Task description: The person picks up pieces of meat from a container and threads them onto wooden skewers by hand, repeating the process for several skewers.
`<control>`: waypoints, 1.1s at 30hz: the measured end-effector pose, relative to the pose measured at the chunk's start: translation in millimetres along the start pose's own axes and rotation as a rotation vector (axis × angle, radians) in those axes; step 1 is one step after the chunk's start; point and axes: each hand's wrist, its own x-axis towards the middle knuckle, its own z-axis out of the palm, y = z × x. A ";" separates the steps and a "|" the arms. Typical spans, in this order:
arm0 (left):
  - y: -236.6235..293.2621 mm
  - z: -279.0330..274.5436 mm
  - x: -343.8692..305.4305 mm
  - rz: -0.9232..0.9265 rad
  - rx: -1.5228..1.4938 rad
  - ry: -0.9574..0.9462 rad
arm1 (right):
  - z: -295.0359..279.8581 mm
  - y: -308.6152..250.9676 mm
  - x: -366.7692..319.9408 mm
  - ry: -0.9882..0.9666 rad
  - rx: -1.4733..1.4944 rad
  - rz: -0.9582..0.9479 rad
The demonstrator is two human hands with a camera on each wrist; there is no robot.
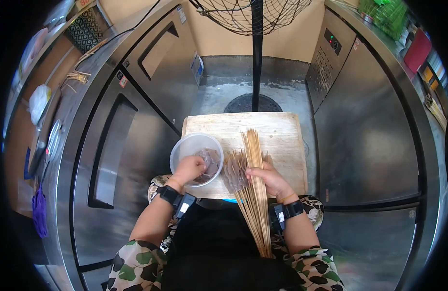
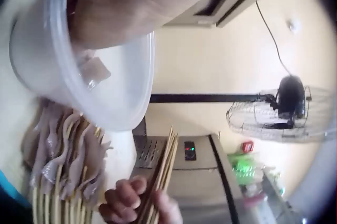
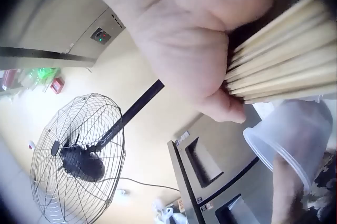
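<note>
skewers (image 1: 254,150) being gripped by right hand (image 1: 272,180) | left tub (image 1: 183,146) being entered by left hand (image 1: 188,169); pinch cannot be told | meat (image 1: 212,158) likely soft, slippery; best edge-held

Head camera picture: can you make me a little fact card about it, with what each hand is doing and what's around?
Left hand: inside the plastic tub, at the greyish pieces
Right hand: holds a bundle of thin sticks
Tub: see-through, on the left part of the wooden board
Threaded pieces: on sticks, between tub and bundle
Beyond the board: a black fan pole
Both sides: steel cabinets
</note>
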 end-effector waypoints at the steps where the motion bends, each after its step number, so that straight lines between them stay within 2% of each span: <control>1: -9.2 -0.5 2.9 -0.054 -0.288 -0.014 | 0.2 -0.5 -0.2 -0.012 0.011 -0.008; 2: -17.4 0.7 5.5 -0.110 -0.577 -0.028 | 0.4 -1.0 -0.7 -0.016 0.009 -0.007; 5: 22.4 -23.2 -18.2 -0.140 -1.094 0.101 | 1.4 -2.5 -1.2 -0.026 -0.001 -0.012; 6: 23.4 -29.2 -20.4 -0.153 -1.115 0.104 | 1.7 -2.2 -1.0 -0.025 -0.006 -0.021; 9: 34.0 -41.0 -30.0 -0.153 -1.486 0.029 | 2.5 -0.1 0.4 -0.012 0.003 -0.030; 12: 22.6 -29.5 -25.0 -0.204 -1.728 -0.067 | 4.8 -1.4 -1.2 -0.003 0.038 0.002; 16: 21.8 -21.4 -24.8 -0.206 -1.819 -0.032 | 3.6 0.6 -1.4 -0.006 0.085 0.033; 22: 58.6 -40.4 -17.7 -0.140 -1.746 -0.097 | 10.1 -6.8 -6.7 -0.018 0.075 0.014; 25: 65.7 -44.3 -2.1 -0.147 -1.807 -0.175 | 10.4 -9.7 -7.8 -0.060 0.056 0.004; 33: 86.1 -44.5 26.8 -0.042 -1.494 0.023 | 14.2 -8.3 -7.5 -0.151 0.110 0.009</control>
